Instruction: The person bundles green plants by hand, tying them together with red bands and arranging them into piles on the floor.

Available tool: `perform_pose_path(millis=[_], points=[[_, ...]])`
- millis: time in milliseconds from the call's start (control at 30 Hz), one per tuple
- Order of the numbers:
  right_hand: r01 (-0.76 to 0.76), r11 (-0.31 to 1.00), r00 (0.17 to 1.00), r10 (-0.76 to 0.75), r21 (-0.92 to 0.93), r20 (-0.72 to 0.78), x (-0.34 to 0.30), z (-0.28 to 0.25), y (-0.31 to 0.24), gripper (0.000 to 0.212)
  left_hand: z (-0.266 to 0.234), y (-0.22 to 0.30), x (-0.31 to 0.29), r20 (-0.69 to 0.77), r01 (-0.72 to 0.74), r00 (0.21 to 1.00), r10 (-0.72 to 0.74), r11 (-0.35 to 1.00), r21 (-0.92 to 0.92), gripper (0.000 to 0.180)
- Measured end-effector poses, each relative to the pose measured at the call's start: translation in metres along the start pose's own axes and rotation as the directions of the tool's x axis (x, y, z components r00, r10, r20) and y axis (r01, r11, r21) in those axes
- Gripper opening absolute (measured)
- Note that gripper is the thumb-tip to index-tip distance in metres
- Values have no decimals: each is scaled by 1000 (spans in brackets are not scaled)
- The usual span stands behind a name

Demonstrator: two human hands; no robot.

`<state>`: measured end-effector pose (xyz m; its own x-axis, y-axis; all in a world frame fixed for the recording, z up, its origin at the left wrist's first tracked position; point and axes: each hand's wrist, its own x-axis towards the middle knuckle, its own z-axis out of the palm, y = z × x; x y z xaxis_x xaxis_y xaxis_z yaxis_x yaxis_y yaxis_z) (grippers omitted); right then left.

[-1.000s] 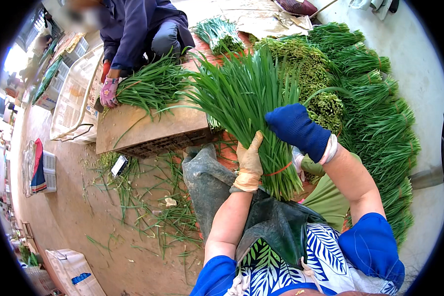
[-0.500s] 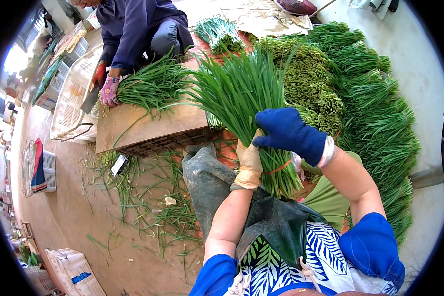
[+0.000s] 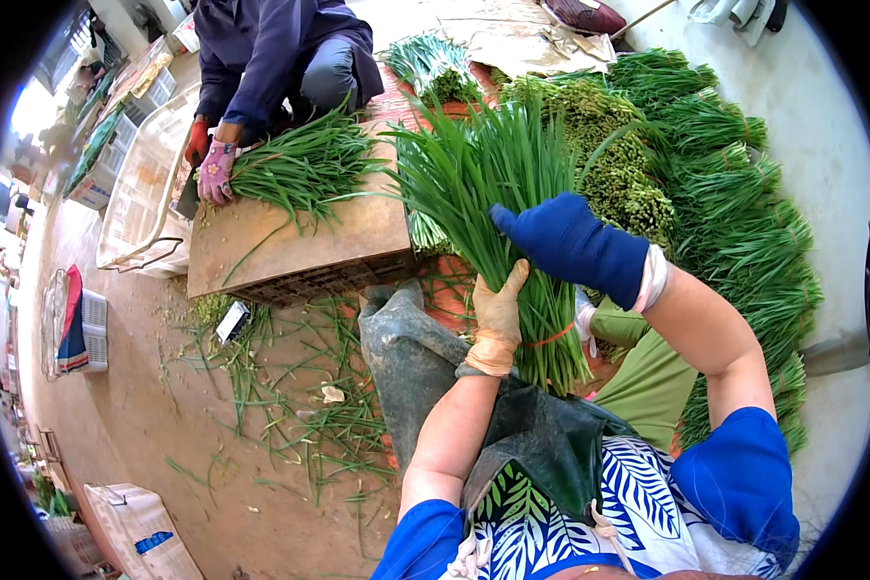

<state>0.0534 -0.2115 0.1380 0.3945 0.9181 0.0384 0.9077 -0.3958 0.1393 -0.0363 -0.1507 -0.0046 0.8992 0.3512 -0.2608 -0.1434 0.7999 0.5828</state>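
Note:
Upright before me is a big bunch of garlic chives [image 3: 483,179], its leaves spreading at the top and an orange rubber band [image 3: 549,337] round its lower stems. My left hand [image 3: 497,314], in a beige rubber glove, is closed round the bunch just above the band, thumb pointing up. My right hand [image 3: 580,249], in a blue knitted glove, is closed against the leaves higher up from the right side. Some of its fingers are hidden. The cut stem ends rest low, over a dark green apron [image 3: 532,435] on my lap.
Across a wooden board [image 3: 309,251], a co-worker's gloved hand [image 3: 217,174] presses another bunch [image 3: 304,169], beside a blade and a white basket [image 3: 126,217]. Stacked bunches [image 3: 735,222] line the right. Loose leaves [image 3: 329,435] and a small box [image 3: 232,322] lie on the floor.
The bunch has tilted more upright and moved slightly right. My right hand has shifted a little right along the leaves, and my left thumb has lifted from the stems.

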Motion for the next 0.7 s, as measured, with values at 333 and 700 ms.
perform_pose_path(millis=[333, 700], points=[[115, 333, 982, -180, 936, -56, -21, -38, -19, 17, -26, -16, 16, 90, 22, 996, -10, 991, -132, 36], [-29, 674, 919, 309, 738, -246, -90, -40, 15, 15, -20, 8, 11, 211, 263, 953, -216, 938, -228, 47]])
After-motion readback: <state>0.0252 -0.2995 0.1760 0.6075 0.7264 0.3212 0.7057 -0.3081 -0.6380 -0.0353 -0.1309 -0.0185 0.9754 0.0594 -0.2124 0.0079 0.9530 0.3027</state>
